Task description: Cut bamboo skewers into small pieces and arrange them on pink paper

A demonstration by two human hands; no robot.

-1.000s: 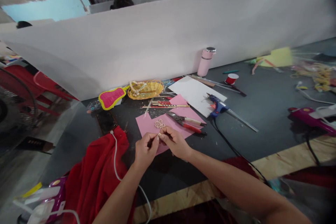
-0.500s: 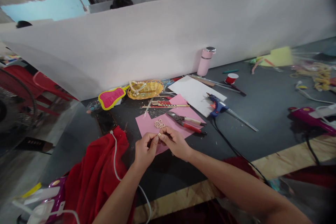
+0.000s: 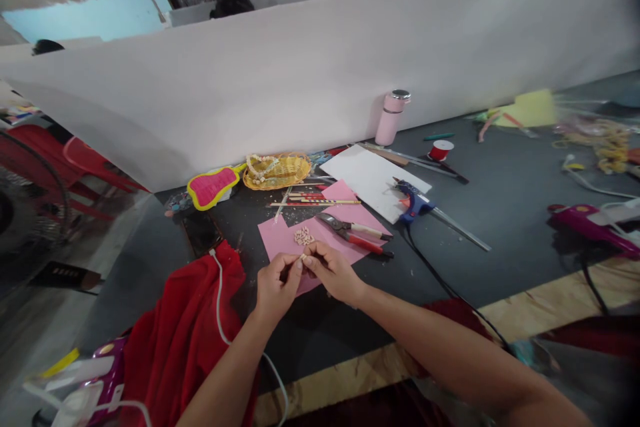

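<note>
While both hands are meeting over the near part of the paper [image 3: 271,238], the left [image 3: 276,283] and the right [image 3: 333,272] are closing thumb and fingertips to a narrow pinch, apparently sharing one small pale piece [image 3: 303,257]; its far side is hiding behind the fingers. The pile [image 3: 303,235] is lying on the paper just beyond the fingertips. Likely faults: the piece, offering little surface, could be slipping out if the two pinches are pressing unevenly, and could be dropping into the pile, where similar pieces would be masking it. A knuckle reaching low could be scattering the pile or dragging the loose paper. The cutter [image 3: 346,231] is resting partly on that paper, so a shift could be carrying both. The glue gun [image 3: 413,203] is lying partly on the board [image 3: 375,177]; its cord [image 3: 435,272] is running near the right forearm, which could be snagging it.
</note>
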